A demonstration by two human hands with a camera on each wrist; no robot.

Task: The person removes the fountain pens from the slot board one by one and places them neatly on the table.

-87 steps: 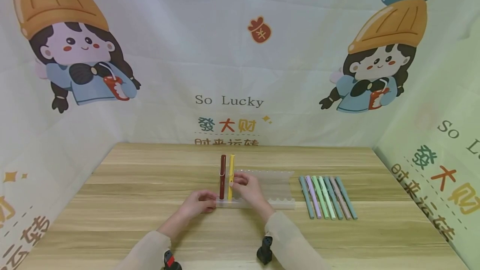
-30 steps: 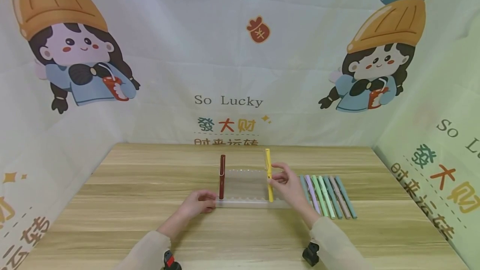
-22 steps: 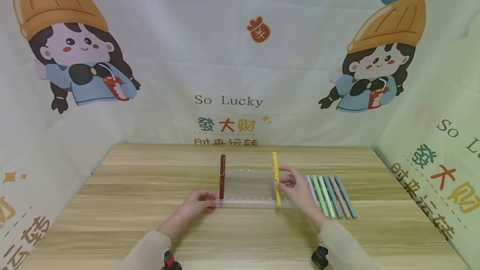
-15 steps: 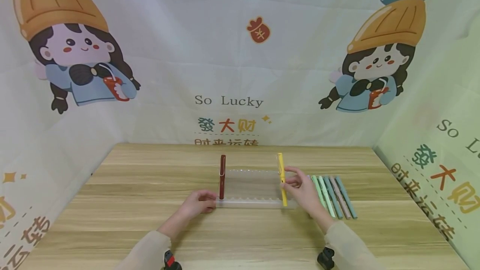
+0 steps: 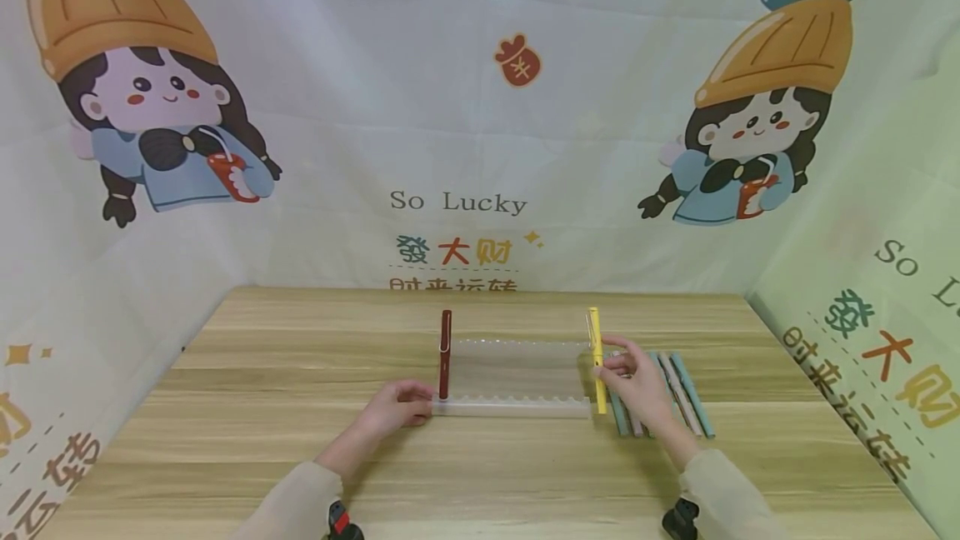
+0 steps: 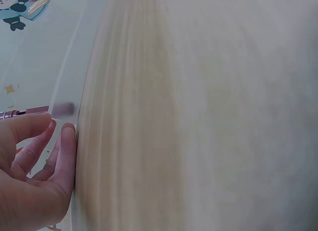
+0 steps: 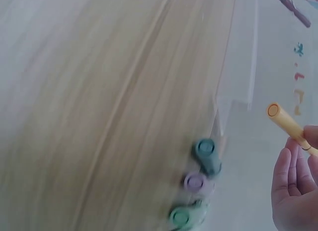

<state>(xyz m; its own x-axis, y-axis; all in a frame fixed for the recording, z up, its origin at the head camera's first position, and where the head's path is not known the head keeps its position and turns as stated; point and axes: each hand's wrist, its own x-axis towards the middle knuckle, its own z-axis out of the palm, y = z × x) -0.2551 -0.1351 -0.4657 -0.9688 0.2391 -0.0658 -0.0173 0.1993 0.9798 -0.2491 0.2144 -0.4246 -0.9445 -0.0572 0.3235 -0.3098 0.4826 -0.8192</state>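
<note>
A clear plastic pen rack (image 5: 510, 408) with a scalloped edge stands mid-table. My left hand (image 5: 396, 407) holds its left end, thumb and fingers curled against the corner. Just beside that hand, a dark red pen (image 5: 445, 357) with a clip stands upright in the leftmost notch. My right hand (image 5: 643, 383) pinches a yellow pen (image 5: 597, 348) around its middle, nearly upright, just past the rack's right end. In the right wrist view, the lower end of the yellow pen (image 7: 283, 121) hangs free of the rack.
To the right lies a row of several pastel pens, partly hidden behind my right hand; a teal pen (image 5: 692, 394) is rightmost. Their ends, including a purple pen (image 7: 195, 182), show in the right wrist view. A printed cloth (image 5: 480, 132) hangs behind the wooden table (image 5: 300, 357).
My right hand has carried the yellow pen rightward, from the notch beside the dark red pen, along the rack to beyond its right end. The left hand and rack have stayed put.
</note>
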